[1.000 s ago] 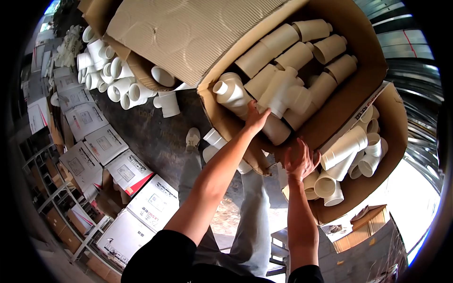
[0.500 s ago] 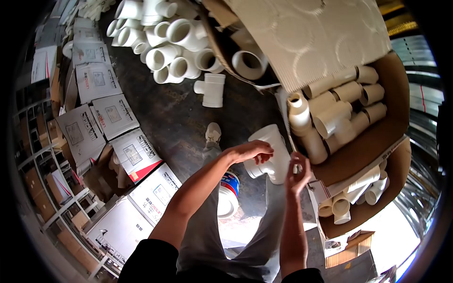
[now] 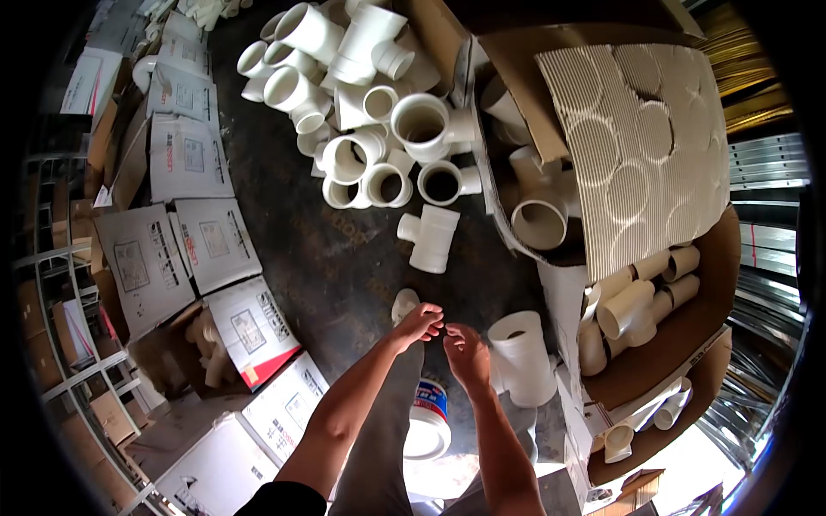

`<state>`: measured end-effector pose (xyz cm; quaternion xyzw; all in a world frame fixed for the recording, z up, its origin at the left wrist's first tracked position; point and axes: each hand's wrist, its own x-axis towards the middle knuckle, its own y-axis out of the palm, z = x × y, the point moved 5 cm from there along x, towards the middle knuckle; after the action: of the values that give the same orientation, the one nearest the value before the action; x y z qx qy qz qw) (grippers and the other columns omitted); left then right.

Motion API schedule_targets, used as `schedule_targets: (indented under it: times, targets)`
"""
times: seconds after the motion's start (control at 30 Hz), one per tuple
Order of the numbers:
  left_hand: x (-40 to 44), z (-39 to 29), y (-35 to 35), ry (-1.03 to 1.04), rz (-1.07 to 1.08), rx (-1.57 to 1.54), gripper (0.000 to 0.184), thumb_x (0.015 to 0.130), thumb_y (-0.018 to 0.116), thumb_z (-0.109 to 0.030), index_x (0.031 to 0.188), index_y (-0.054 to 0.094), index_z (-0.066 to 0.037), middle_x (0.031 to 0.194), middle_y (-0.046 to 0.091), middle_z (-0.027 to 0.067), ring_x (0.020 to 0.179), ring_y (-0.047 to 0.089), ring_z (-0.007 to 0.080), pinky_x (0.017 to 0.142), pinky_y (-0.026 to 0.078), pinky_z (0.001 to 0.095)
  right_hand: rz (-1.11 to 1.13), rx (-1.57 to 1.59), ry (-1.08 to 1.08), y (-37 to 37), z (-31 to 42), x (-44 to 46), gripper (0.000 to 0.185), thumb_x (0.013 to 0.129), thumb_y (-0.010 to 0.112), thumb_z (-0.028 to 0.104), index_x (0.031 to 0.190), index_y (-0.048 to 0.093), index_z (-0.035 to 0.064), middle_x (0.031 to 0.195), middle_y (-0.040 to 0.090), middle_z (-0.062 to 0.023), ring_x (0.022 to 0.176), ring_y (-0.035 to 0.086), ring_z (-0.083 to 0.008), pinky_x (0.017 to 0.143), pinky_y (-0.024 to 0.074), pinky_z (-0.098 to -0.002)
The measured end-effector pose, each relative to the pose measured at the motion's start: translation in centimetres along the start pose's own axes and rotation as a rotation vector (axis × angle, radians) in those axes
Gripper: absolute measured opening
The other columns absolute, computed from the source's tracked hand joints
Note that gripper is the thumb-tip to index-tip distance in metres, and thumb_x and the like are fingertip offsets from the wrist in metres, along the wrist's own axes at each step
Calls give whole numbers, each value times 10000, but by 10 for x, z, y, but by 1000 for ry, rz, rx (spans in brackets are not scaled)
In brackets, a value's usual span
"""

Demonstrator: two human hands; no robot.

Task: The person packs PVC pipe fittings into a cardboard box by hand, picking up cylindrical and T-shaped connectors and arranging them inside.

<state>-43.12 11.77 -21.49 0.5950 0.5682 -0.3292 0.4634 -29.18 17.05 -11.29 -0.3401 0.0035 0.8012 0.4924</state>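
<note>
My left hand (image 3: 420, 325) and my right hand (image 3: 465, 348) are close together over the dark floor, fingertips nearly meeting. Both have curled fingers; whether anything small is in them is hidden. Just right of my right hand, a large white pipe tee (image 3: 523, 357) stands on the floor by my leg, partly covered by my forearm. Ahead of my hands lies a smaller white pipe tee (image 3: 433, 239). Below them, between my legs, is a white bucket (image 3: 428, 430) with a blue and red label.
A heap of white pipe fittings (image 3: 348, 159) lies ahead. On the right stand open cardboard boxes (image 3: 637, 378) of fittings, with a corrugated sheet (image 3: 641, 163) over one. White printed cartons (image 3: 219, 245) line the left, beside a metal rack (image 3: 77, 378).
My right hand has moved left, away from the box edge, to meet my left hand. My left hand has moved off the large tee. The view has shifted, showing more of the heap.
</note>
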Motion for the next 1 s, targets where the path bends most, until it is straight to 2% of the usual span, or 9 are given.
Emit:
schedule_targets:
  times: [0.03, 0.07, 0.37, 0.4, 0.47, 0.6, 0.7, 0.83, 1.0]
  targets:
    - [7, 4, -11, 4, -87, -31, 365, 946, 544, -335, 1217, 505, -93, 978, 625, 30, 793, 587, 107, 687, 490, 293, -25, -38, 13, 6, -8, 4, 233, 845, 620, 111, 1070, 650, 54, 1013, 680, -114, 862, 673, -210, 742, 539, -308]
    - [15, 8, -21, -9, -126, -40, 361, 938, 549, -316, 1213, 507, -86, 958, 622, 28, 781, 586, 110, 664, 485, 289, -50, -75, 27, 12, -17, 8, 240, 845, 624, 119, 1074, 651, 53, 1016, 681, -112, 866, 673, -208, 748, 538, -307]
    - [111, 35, -69, 71, -501, -389, 562, 846, 633, -243, 1320, 418, -32, 908, 557, 42, 792, 547, 134, 600, 436, 302, -34, -3, 72, 51, -54, 73, 248, 838, 632, 147, 1067, 651, 55, 978, 694, -109, 841, 674, -200, 751, 531, -305]
    - [122, 39, -69, -11, -427, -402, 628, 869, 607, -299, 1394, 341, -78, 1261, 515, 90, 1171, 500, 233, 975, 372, 503, -25, 15, 61, 54, -56, 78, 240, 827, 636, 150, 1051, 655, 67, 957, 695, -103, 812, 676, -201, 728, 532, -305]
    - [155, 59, -73, -57, -502, -515, 654, 864, 609, -297, 1418, 319, -105, 1306, 489, 70, 1241, 434, 229, 1037, 294, 519, -9, -24, 68, 57, -63, 88, 241, 832, 632, 151, 1055, 652, 63, 953, 696, -102, 816, 674, -202, 738, 527, -308]
    - [180, 72, -73, -72, -543, -717, 589, 898, 571, -293, 1411, 333, -127, 1313, 487, 51, 1271, 405, 232, 1064, 244, 520, 44, -11, 81, 68, -87, 101, 257, 842, 626, 166, 1076, 646, 61, 969, 694, -107, 831, 671, -209, 759, 521, -310]
    - [185, 56, -65, 166, -157, -1071, 383, 983, 460, -271, 1340, 404, -144, 1260, 516, 36, 1230, 453, 241, 1062, 269, 497, 76, 10, 74, 68, -100, 105, 268, 855, 628, 162, 1093, 640, 41, 973, 690, -108, 858, 662, -194, 774, 515, -299]
    - [204, 63, -62, 129, -269, -1064, 246, 968, 518, -227, 1192, 465, -138, 1207, 547, 20, 1167, 514, 219, 963, 366, 444, 106, 24, 96, 66, -117, 107, 272, 868, 635, 160, 1100, 635, 17, 962, 688, -103, 875, 652, -169, 772, 508, -279]
    - [196, 57, -55, 221, -284, -1073, 242, 961, 546, -253, 1162, 497, -129, 1149, 569, 4, 1119, 531, 179, 915, 391, 374, 98, 35, 101, 58, -120, 92, 275, 871, 640, 173, 1096, 637, 15, 954, 694, -101, 850, 657, -166, 756, 505, -274]
